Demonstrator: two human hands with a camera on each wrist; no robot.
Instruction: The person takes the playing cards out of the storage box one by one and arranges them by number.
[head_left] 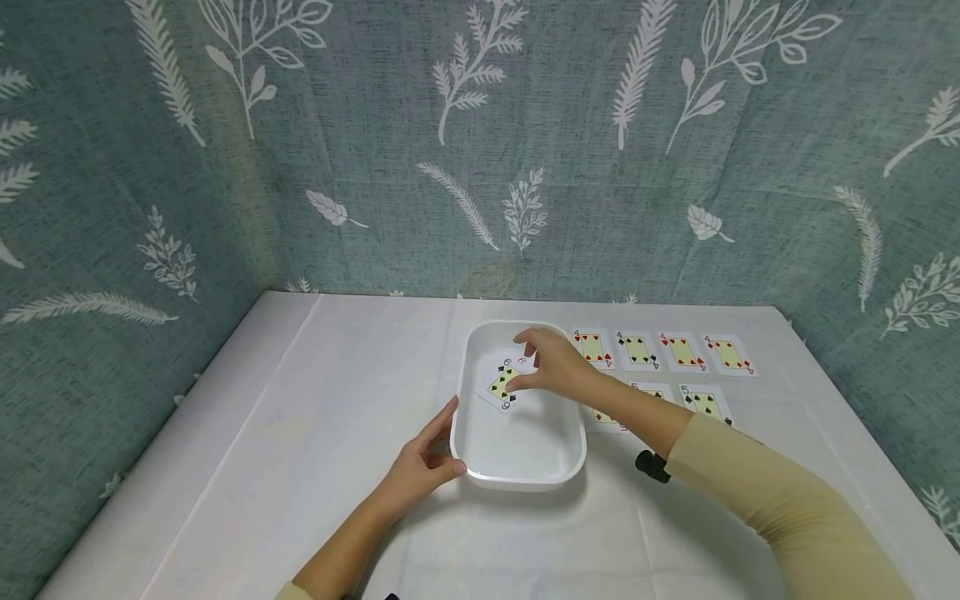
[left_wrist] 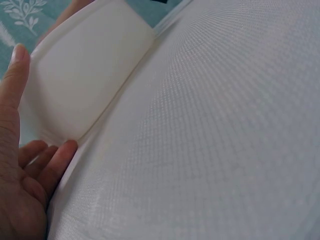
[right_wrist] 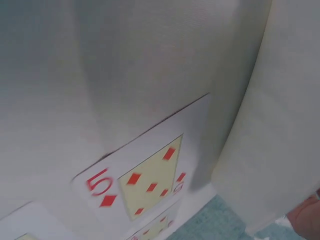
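Observation:
A white plastic tray (head_left: 517, 454) stands on the table, with a six of spades (head_left: 501, 385) inside it and what looks like another card overlapping it. My left hand (head_left: 416, 467) holds the tray's near-left corner, thumb at the rim; the left wrist view shows fingers (left_wrist: 60, 162) against the outer wall. Over the tray reaches my right hand (head_left: 551, 362), thumb at the six of spades and fingers spread apart from it. A five of diamonds (right_wrist: 145, 182) lies beside the tray in the right wrist view, where little of the right hand shows.
Right of the tray, a row of fours includes a four card (head_left: 638, 351) and a red four (head_left: 727, 355). Nearer lie fives, among them a five of spades (head_left: 705, 404), partly under my right forearm. Patterned green fabric (head_left: 390, 208) walls in the white table (head_left: 285, 467).

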